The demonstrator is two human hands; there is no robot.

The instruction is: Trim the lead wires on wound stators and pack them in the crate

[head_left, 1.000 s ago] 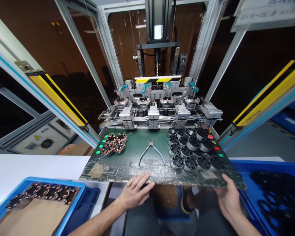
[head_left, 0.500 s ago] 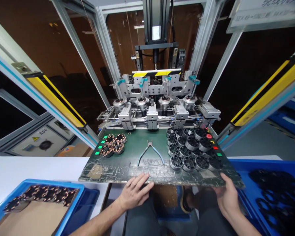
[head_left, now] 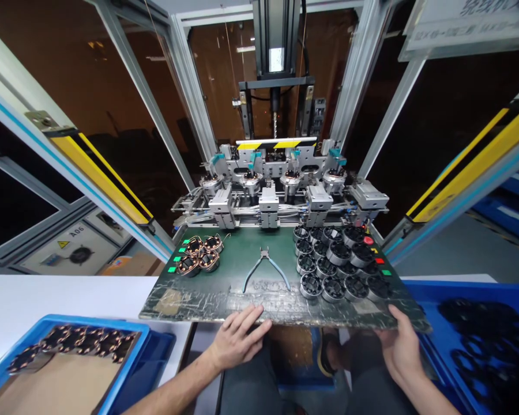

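Observation:
My left hand (head_left: pixel 241 340) lies with its fingers stretched out over the front edge of the green work board (head_left: pixel 237 253). At the right front corner, my right hand (head_left: pixel 400 346) rests against the board's edge, thumb on top and apart from the fingers, which are partly hidden below. Neither hand holds a loose part. Cutting pliers (head_left: pixel 265 268) with blue handles lie spread in the middle of the board. Several copper-wound stators (head_left: pixel 199 253) stand at its left. On the right, several black-and-silver stator cores (head_left: pixel 333 288) sit in rows, some stacked.
Behind the board stands a winding machine (head_left: pixel 269 202) with four stations, below a striped crossbar (head_left: pixel 277 145). A blue tray (head_left: pixel 142 340) at left holds wound stators on cardboard. A blue bin (head_left: pixel 428 294) at right contains black parts. Yellow side posts (head_left: pixel 99 178) flank the machine.
The machine's striped crossbar and the teal-topped rods have come down toward the stations, and the spindle behind shows more of its length. Both hands and the parts on the board stay in place.

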